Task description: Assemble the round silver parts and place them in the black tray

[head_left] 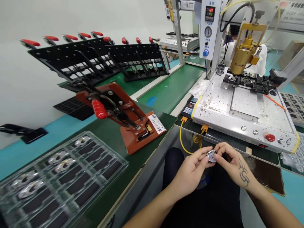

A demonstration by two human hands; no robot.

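Note:
Both hands meet above the lap, low and right of centre. Between them is a small round silvery disc (211,156) with markings on its face. My left hand (191,171) grips its left side between thumb and fingers. The thumb of my right hand (228,163) presses on its right side, with the fingers curled behind. To the left, a clear plastic tray (89,156) holds several shiny oval parts (65,165) in some pockets. A red-brown clamp fixture (129,145) with a red handle stands on the green table beside the tray.
At the right stands a white machine (239,117) with a brass-coloured head (241,60) and a red button. A keypad (189,107) with a yellow cable lies beside it. Black racks (140,60) with red-handled clamps stand at the back left. Behind the machine sits a person in white (262,58).

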